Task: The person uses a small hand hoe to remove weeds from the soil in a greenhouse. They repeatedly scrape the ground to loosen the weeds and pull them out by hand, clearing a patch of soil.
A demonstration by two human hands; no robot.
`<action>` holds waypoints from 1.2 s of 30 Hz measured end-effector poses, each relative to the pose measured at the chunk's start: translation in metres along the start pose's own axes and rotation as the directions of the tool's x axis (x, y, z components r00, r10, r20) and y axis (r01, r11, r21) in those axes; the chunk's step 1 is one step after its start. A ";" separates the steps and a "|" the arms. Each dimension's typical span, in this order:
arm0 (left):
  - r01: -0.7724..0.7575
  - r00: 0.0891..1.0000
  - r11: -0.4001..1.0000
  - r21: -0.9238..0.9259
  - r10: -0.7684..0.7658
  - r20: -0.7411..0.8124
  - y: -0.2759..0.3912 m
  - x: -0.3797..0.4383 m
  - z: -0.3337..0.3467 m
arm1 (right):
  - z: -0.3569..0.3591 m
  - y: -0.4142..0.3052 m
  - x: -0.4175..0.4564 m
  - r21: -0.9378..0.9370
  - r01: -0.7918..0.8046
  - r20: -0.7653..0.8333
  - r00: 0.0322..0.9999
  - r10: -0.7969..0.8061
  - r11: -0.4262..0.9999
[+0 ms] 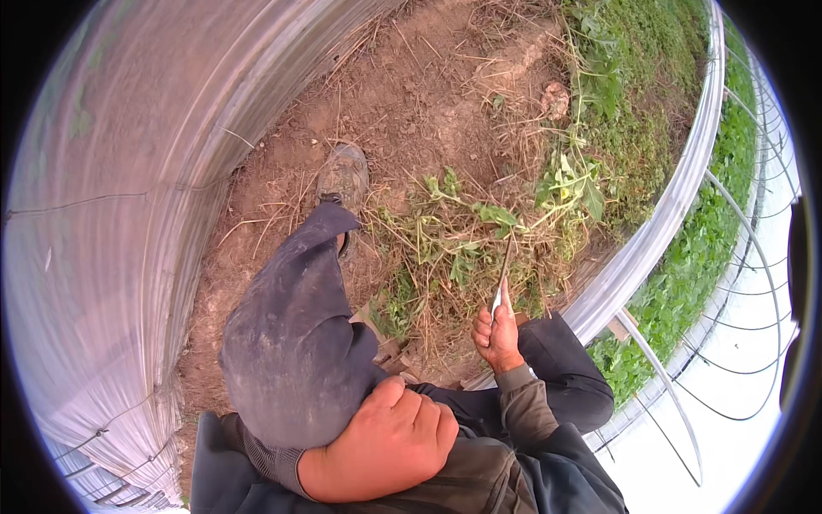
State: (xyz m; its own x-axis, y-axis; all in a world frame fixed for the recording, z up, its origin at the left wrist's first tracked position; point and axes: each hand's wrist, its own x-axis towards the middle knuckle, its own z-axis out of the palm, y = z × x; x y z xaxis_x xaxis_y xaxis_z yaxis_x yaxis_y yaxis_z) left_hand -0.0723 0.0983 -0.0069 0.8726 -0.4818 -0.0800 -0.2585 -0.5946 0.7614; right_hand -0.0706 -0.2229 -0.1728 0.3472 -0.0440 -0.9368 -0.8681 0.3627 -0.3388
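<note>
My right hand (498, 334) is closed round a thin metal tool (507, 260), perhaps a knife, its index finger stretched along it. The tool's far end meets a green vine stem (526, 229) with broad leaves, lying over a heap of dry and green plant stalks (443, 257). My left hand (392, 443) lies curled like a fist against my raised left thigh, with its palm hidden. My left leg (295, 334) is in dark, soil-marked trousers, and its shoe (343, 170) stands on bare soil. The right leg (565, 372) is bent beside the right hand.
A wall of clear plastic sheeting (148, 212) curves along the left, with cords across it. At the right, low weeds (642, 122) border a rolled plastic edge (674, 212), with leafy green plants (687, 302) and curved metal hoops (758, 238) beyond. A crumpled brown thing (555, 101) lies on the soil.
</note>
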 end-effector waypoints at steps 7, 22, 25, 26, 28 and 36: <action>0.054 0.998 0.999 0.008 -0.054 0.044 -0.002 -0.002 -0.009 | 0.079 0.041 0.042 -0.036 -0.284 0.359 0.891 0.278 0.958; 0.198 0.975 0.980 0.022 -0.194 -0.106 0.008 -0.052 -0.014 | 0.007 0.055 -0.036 -0.175 -0.099 0.240 0.961 0.140 0.980; 0.203 0.958 0.978 -0.047 -0.208 -0.197 0.006 -0.055 -0.013 | 0.051 0.079 0.000 -0.234 -0.237 0.337 0.890 0.307 0.943; 0.214 0.952 0.974 -0.076 -0.226 -0.207 0.006 -0.056 -0.012 | 0.058 0.083 0.016 -0.279 -0.257 0.309 0.888 0.340 0.925; 0.235 0.938 0.965 -0.114 -0.256 -0.235 0.003 -0.062 -0.010 | 0.071 0.086 0.032 -0.369 -0.295 0.245 0.884 0.398 0.882; 0.225 0.855 0.925 -0.307 -0.339 -0.392 0.004 -0.084 -0.018 | -0.047 -0.005 -0.012 -0.219 -0.020 0.082 0.996 0.039 0.975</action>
State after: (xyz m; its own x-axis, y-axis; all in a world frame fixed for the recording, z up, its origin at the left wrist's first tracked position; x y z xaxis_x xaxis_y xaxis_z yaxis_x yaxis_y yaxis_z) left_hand -0.1391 0.1483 0.0143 0.9964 0.0414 -0.0742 0.0850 -0.4607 0.8835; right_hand -0.0870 -0.2683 -0.1636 0.3409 0.0471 -0.9389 -0.9316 0.1507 -0.3307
